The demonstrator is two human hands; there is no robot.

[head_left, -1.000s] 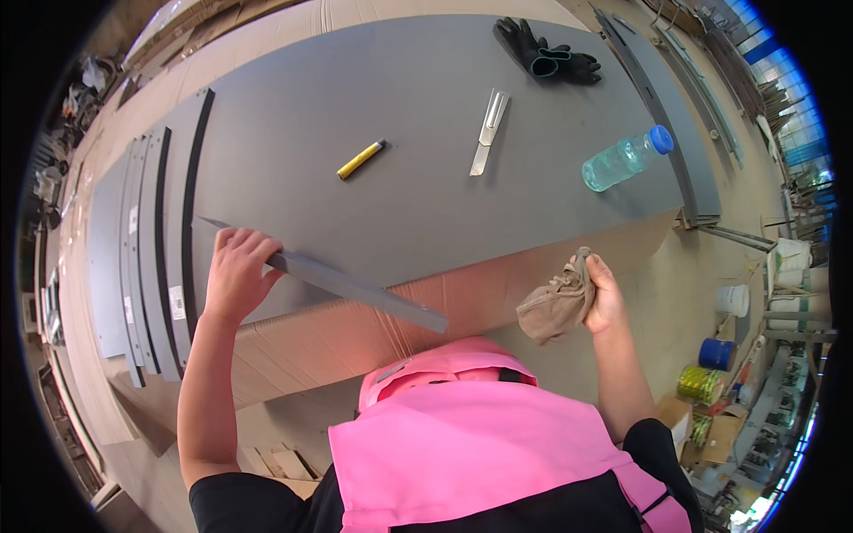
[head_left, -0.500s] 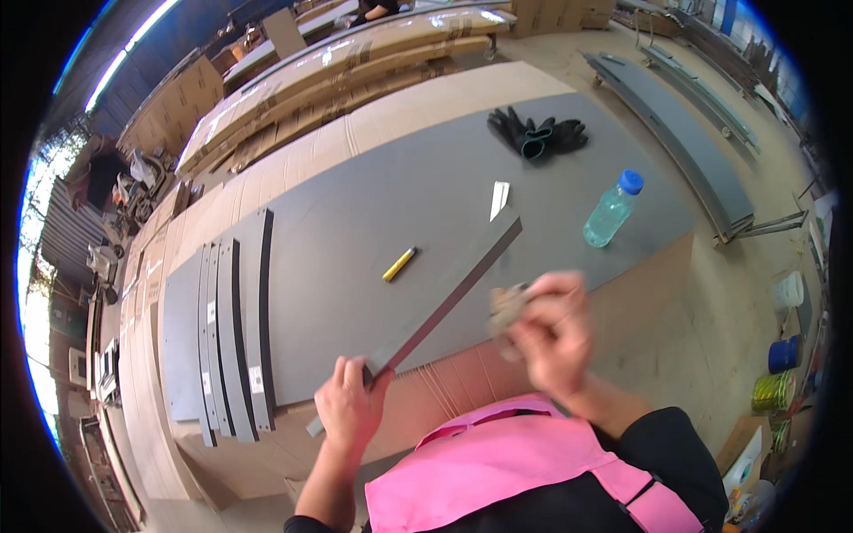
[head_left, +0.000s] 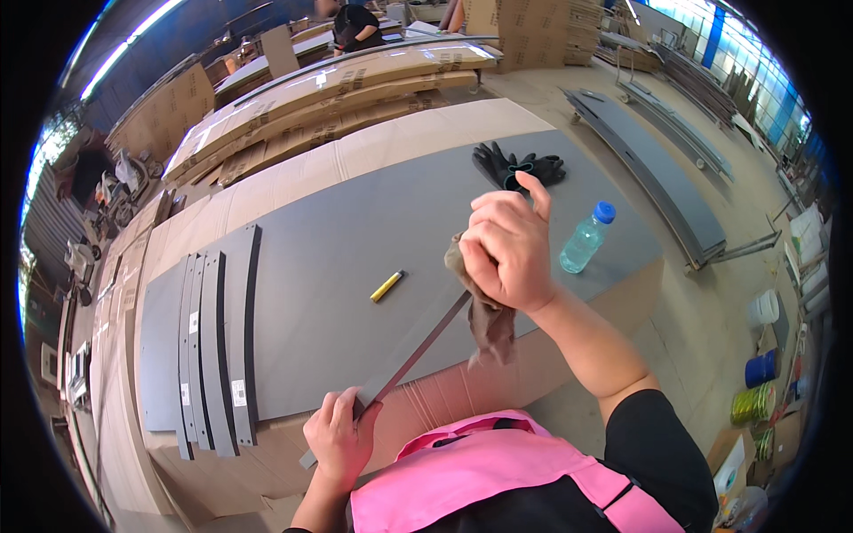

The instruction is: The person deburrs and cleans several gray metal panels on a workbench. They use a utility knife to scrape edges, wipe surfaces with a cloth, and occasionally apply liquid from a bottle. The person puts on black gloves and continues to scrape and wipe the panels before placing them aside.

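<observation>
The fingers (head_left: 330, 409) of the left hand (head_left: 338, 440) are bent closed around the near end of a long grey strip (head_left: 418, 355), with the thumb lying along its edge. We see the strip as straight and slim, matt grey, its narrow side darker and tinged with red; its broad face nearly blends into the large grey panel (head_left: 311, 302) below. From the left fingers it slants up toward half past one, and a short stub pokes out beyond the hand toward eight o'clock.

The right hand (head_left: 511, 244) is at the strip's upper part, its fingers folded over a crumpled brown rag (head_left: 491, 333), apart from one finger raised between eleven and twelve o'clock. The rag meets the strip and hangs toward six o'clock, its lower edge blurred; it hides the strip's far end, so we cannot tell where that stops.

Beyond the right hand, at twelve o'clock, we find black gloves (head_left: 502, 169), and at three o'clock a clear bottle (head_left: 582, 244) with a blue cap. From the left hand, a yellow pen-like tube (head_left: 387, 287) lies between twelve and one, and grey slats (head_left: 209, 355) with dark edges lie side by side toward ten.
</observation>
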